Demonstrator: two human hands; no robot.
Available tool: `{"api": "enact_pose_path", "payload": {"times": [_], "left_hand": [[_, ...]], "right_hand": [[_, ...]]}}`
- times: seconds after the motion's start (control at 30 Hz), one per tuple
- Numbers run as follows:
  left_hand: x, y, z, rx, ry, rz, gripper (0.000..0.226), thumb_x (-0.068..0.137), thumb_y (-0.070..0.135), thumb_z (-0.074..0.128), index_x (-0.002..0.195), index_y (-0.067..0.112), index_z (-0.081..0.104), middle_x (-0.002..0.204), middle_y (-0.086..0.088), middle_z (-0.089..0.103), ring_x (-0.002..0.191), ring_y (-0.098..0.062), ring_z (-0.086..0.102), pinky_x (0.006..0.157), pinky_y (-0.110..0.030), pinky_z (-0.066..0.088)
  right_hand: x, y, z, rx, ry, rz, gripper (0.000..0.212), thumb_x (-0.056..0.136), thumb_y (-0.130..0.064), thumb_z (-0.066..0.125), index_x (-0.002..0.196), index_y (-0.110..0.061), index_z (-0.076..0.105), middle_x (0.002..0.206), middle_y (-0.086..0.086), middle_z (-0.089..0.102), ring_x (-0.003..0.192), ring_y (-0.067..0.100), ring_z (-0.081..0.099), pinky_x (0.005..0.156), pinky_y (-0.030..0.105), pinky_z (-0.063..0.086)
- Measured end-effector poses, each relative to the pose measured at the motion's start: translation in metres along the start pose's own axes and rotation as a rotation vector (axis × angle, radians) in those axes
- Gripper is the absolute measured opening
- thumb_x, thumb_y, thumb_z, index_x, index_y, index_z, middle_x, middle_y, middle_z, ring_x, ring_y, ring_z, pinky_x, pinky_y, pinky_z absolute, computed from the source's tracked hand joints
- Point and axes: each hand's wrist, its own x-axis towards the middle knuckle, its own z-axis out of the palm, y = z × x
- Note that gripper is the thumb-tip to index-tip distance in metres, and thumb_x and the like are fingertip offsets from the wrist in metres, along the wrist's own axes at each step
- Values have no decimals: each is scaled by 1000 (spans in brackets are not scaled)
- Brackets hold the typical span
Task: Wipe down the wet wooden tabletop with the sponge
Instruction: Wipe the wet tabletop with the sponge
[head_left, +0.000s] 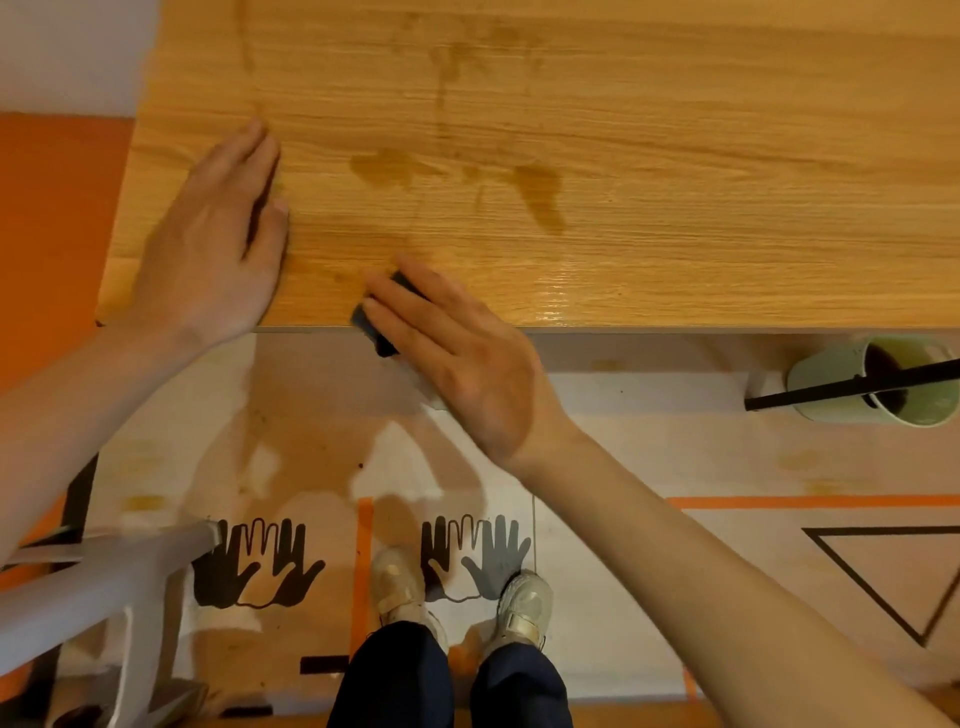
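Wooden desk (623, 130), seen from above, with its near edge running across the middle of the view. Left hand (218, 249) resting flat on the desk close to the near left corner, palm down, fingers straight and together, pointing away toward the far edge, gripping nothing. Right hand (457, 353) at the near edge, a little to the right of the left hand and apart from it, fingers stretched out and pressing on top of a dark sponge (376, 327). Sponge lying half on the desk and half over the near edge, mostly hidden under the fingers (400, 306); only its left side and a dark corner showing. Thumb not visible, so cannot tell if curled under the sponge.

Wet patches (540, 192) on the desk beyond the right hand, toward the middle: two darker brown spots side by side, and thinner streaks (447, 73) going up toward the far edge. Shiny wet area (566, 296) near the near edge, just to the right of the right hand.

Below the near edge, on the floor: a pale green cup (831, 384) lying at the right side, dark inside, with a black bar (852, 384) crossing in front of it. Floor sheet (623, 447) with printed black hand shapes (260, 561), orange lines and a black triangle (898, 577). Two light shoes (400, 582) and dark trouser legs (395, 675) at the bottom centre. Grey chair frame (104, 577) at the bottom left.
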Motion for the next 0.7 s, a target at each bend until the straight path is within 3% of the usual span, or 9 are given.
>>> {"api": "enact_pose_path", "payload": {"times": [0.07,0.2,0.37,0.53,0.6,0.7], "left_hand": [[0,-2,0,-16,-8,13,54,110,33,29,160,13,24,169,-1,17,155,-20,14,126,-35,10],[-2,-3,1,-42,4,13,55,110,34,28,160,13,22,169,0,15,156,-21,13,127,-36,11],[-2,0,0,-22,18,39,55,110,32,28,159,7,23,169,-6,16,156,-21,13,127,-38,11],[-2,-1,3,3,50,60,53,110,29,30,158,6,26,168,-7,19,155,-20,15,127,-38,15],[-2,-1,3,3,51,66,53,110,29,31,158,6,26,168,-6,20,155,-20,15,127,-36,14],[-2,-2,3,-10,46,58,54,110,30,31,159,7,25,168,-6,18,156,-19,14,127,-33,9]], "right_hand": [[-24,23,-32,-23,-73,60,43,91,2,64,133,-3,56,141,11,53,136,27,43,114,43,35],[-80,63,-95,-166,-37,254,38,95,-5,61,132,-1,54,141,14,50,137,32,42,110,54,37],[-43,24,-53,-112,-29,314,39,96,-16,60,133,-4,55,141,11,51,138,30,40,112,50,35],[26,-41,19,24,-47,217,36,94,-14,58,128,-2,59,136,14,57,135,32,45,114,44,33],[32,-40,13,52,-112,175,37,96,-19,53,128,-2,60,136,14,57,135,31,44,112,45,36],[2,-4,-33,96,-193,280,39,99,-24,48,134,-7,55,144,8,50,142,23,35,116,44,31]]}}
